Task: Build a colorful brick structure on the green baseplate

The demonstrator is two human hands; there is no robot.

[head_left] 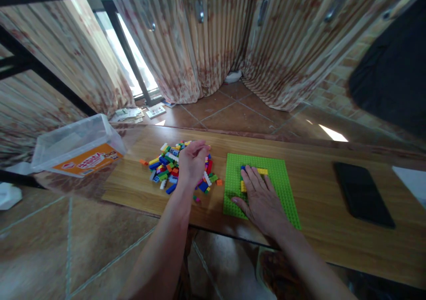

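My left hand is over the pile of coloured toy bricks, its fingers curled together; whatever they hold, if anything, is hidden. On the green baseplate my right hand lies flat, fingers stretched out and thumb spread to the left. Partly covered by that hand are several bricks on the plate: a yellow brick shows past the fingertips, another yellow brick by the palm's left side, and a bit of blue brick at the index fingertip.
A clear plastic box with an orange label stands at the table's left end. A black phone-like slab and a white sheet lie on the right of the wooden table. A loose orange brick sits between pile and baseplate.
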